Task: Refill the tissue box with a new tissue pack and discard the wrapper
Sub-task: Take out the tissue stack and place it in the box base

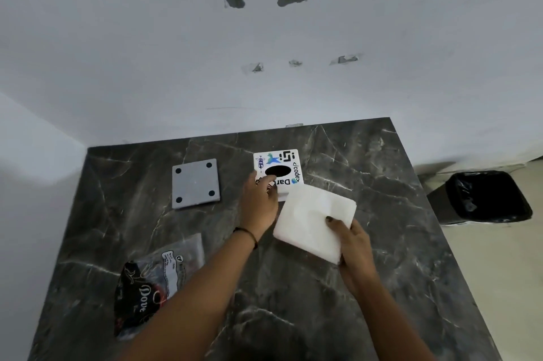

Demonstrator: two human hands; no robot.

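A dark grey marble-veined surface stands against a white wall pocked with patched holes. Toward its far edge sits a white square tissue box covered in stickers, its dark oval opening facing up. The left hand rests on the box's near-left corner, fingers curled over it; whether it grips or merely steadies the box I cannot tell. The right hand pinches the near-right corner of a thick white stack of tissues, thumb on top, holding it tilted just beside the box's near edge and overlapping that edge.

The step in hand looks like loading the stack into the box. To do it well, the left hand should probably lift or tip the box to expose its open underside, while the right hand keeps the soft stack square and compressed so that no sheets fan out or snag.

A flat grey square plate with four dark round pads lies apart to the left, likely the box's base. Through the oval nothing but darkness shows. A crumpled black and clear plastic wrapper lies near the left edge, apparently empty. Beyond the right edge, on the floor, stands a dark bin lined with a black bag; its contents cannot be made out.
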